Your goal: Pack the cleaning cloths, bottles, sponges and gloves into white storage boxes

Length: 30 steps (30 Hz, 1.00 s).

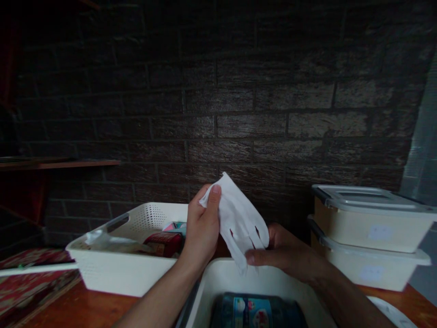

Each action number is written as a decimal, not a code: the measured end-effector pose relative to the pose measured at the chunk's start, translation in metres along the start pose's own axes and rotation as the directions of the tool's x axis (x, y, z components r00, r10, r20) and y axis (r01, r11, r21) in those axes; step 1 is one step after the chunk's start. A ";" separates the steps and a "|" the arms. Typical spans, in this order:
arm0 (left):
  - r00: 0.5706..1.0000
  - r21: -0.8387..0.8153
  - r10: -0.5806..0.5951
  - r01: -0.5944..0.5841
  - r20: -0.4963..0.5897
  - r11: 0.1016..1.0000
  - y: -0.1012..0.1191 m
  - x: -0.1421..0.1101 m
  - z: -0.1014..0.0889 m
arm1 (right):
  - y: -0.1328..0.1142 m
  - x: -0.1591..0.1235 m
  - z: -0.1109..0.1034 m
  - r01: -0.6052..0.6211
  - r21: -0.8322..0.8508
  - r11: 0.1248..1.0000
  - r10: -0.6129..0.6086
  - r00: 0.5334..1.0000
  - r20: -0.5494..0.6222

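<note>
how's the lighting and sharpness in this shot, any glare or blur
Head view: dim overall, corners near black; soft sheen mid brick wall; white cloth brightest; label on the dark container soft, its small print unreadable; wide-angle stretch likely towards the edges

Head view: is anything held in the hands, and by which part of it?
A slitted white cloth: left hand pinches its upper-left edge, right hand its lower end.

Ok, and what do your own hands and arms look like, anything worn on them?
The left hand and right hand are ungloved. No sleeve, watch or bracelet shows on the left forearm or right forearm. I see no rings, though some fingers are hidden.
</note>
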<state>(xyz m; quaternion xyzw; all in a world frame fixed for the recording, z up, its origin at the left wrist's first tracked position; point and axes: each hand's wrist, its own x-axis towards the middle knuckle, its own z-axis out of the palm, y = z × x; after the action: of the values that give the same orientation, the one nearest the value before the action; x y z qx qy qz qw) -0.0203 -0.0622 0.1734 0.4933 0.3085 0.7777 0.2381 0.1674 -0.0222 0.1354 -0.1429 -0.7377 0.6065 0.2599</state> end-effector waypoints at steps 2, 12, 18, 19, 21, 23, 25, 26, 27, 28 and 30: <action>0.998 -0.024 0.021 -0.023 -0.053 0.999 0.001 0.007 -0.003 | -0.004 -0.003 -0.003 0.006 -0.023 1.000 -0.006 1.000 0.006; 0.999 -0.022 -0.034 0.034 0.022 0.999 0.003 0.001 -0.001 | -0.004 0.000 -0.001 0.037 0.128 0.991 -0.032 0.999 -0.040; 1.000 0.033 -0.001 0.000 0.031 0.999 0.003 -0.002 -0.001 | -0.004 -0.005 -0.003 -0.056 0.006 0.998 0.056 0.993 -0.106; 1.000 0.030 0.008 -0.008 0.004 1.000 0.003 0.002 -0.003 | -0.005 -0.007 -0.004 -0.076 -0.005 0.997 0.075 0.992 -0.106; 0.999 0.028 0.023 -0.022 -0.041 0.999 0.002 0.009 -0.007 | -0.007 -0.009 -0.006 -0.097 -0.017 0.995 0.095 0.993 -0.074; 0.998 0.030 0.024 -0.023 -0.054 0.999 0.002 0.014 -0.009 | -0.007 -0.008 -0.007 -0.093 -0.014 0.996 0.092 0.994 -0.058; 0.999 0.026 -0.001 0.002 -0.035 1.000 0.002 0.013 -0.008 | -0.004 -0.005 -0.007 -0.064 0.006 0.998 0.064 0.995 -0.076; 0.999 0.023 -0.016 0.016 -0.029 1.000 0.002 0.010 -0.007 | -0.002 -0.003 -0.007 -0.046 0.017 0.999 0.048 0.995 -0.084; 0.999 0.022 -0.028 0.028 -0.020 0.999 0.003 0.007 -0.005 | 0.000 -0.002 -0.007 -0.029 0.029 0.999 0.032 0.995 -0.092; 0.999 0.026 -0.035 0.036 -0.010 0.999 0.004 0.003 -0.003 | 0.001 0.000 -0.007 -0.018 0.043 0.999 0.022 0.995 -0.099; 0.999 0.048 -0.044 0.043 0.009 0.998 0.006 -0.004 0.001 | 0.002 0.001 -0.007 -0.028 0.083 0.996 0.036 0.995 -0.095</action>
<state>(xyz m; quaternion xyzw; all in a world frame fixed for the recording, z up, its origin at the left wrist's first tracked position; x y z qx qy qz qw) -0.0186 -0.0688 0.1759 0.4960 0.3366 0.7622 0.2445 0.1706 -0.0159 0.1345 -0.1731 -0.6965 0.6326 0.2913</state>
